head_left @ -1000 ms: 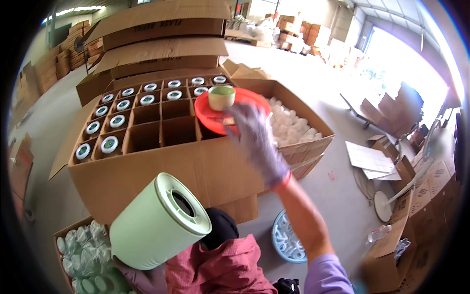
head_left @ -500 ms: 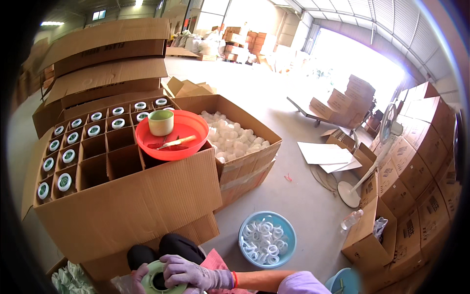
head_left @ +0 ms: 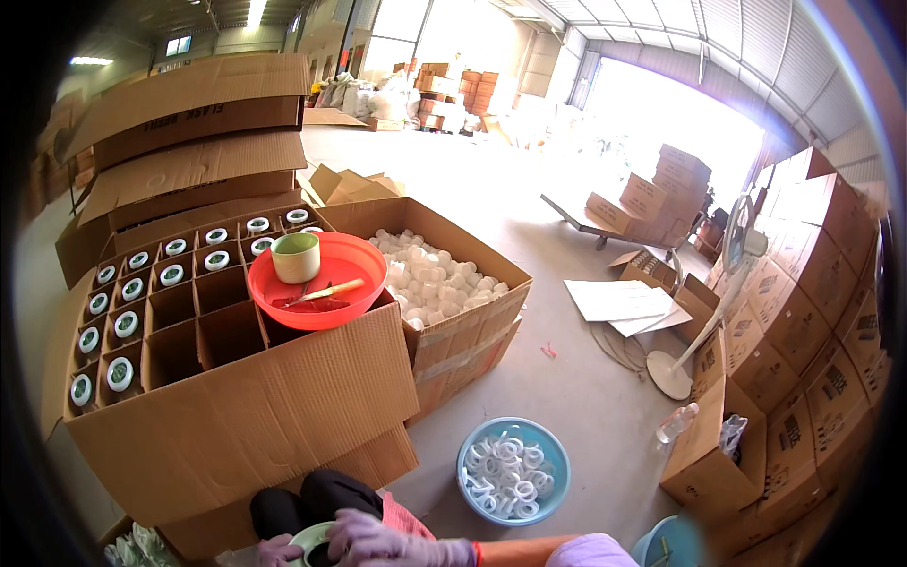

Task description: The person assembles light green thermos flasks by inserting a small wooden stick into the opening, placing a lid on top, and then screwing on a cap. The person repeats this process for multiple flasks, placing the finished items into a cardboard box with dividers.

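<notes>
At the lower edge, both my gloved hands are on a light green round piece (head_left: 310, 539) with a dark opening in its middle. My left hand (head_left: 278, 551) is closed on its left side, partly cut off by the picture's edge. Bent fingers of my right hand (head_left: 376, 542) lie over the right side of the opening, somewhat blurred and hiding part of the piece. Right of my hands, a blue basin (head_left: 567, 470) on the floor holds many white rings (head_left: 511, 477). Under my right wrist is a pink cloth (head_left: 404, 518).
A divided carton (head_left: 255, 416) holds several white-capped bottles (head_left: 120, 374). On it rests a red basin (head_left: 364, 296) with a green cup (head_left: 297, 258) and a yellow-handled tool (head_left: 333, 290). A carton (head_left: 472, 331) of translucent caps adjoins it. A fan (head_left: 669, 374) and stacked boxes (head_left: 803, 378) stand right.
The view has shifted slightly, so my hands and the green piece sit lower in the picture. My right fingers have moved over the piece's opening.
</notes>
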### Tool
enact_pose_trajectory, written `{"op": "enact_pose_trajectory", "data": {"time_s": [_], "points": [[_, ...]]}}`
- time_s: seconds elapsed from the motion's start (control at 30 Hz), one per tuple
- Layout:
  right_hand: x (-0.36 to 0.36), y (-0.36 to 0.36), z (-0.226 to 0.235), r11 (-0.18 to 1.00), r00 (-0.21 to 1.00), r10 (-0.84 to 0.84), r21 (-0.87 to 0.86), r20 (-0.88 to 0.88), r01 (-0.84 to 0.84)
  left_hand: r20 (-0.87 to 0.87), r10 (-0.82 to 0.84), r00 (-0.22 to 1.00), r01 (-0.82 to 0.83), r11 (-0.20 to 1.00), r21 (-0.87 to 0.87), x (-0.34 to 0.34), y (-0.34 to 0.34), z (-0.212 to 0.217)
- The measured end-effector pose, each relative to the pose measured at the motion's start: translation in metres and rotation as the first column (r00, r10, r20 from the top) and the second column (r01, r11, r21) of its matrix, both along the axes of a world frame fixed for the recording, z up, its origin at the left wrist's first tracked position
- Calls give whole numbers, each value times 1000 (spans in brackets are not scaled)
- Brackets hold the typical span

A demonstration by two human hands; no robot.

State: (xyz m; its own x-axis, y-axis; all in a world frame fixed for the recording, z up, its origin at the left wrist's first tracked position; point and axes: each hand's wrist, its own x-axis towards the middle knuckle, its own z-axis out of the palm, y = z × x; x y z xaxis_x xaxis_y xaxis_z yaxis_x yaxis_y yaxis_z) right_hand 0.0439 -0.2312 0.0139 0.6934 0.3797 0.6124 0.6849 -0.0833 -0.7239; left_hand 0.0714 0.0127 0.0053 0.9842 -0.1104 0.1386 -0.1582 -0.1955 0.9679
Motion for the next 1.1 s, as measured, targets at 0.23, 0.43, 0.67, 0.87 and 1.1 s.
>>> {"op": "enact_pose_trajectory", "data": {"time_s": [0.23, 0.43, 0.67, 0.87, 1.1], "points": [[-3, -27, 22, 954, 977, -212, -223, -19, 202, 176, -45, 983, -12, 949, 314, 7, 1, 12], [3, -69, -30, 777, 766, -583, -461, -271, 428, -56, -194, 979, 147, 877, -458, 0, 27, 4], [0, -51, 2, 883, 763, -444, -376, -469, 282, 18, -399, 917, 393, 911, 127, 19, 28, 26], [7, 3, 22, 977, 977, -171, -146, -127, 152, 343, -673, 655, 530, 733, 426, 36, 3, 41], [47, 46, 62, 969, 991, -2, -246, 134, 35, -33, -297, 954, 198, 711, -674, 26, -34, 67]]}}
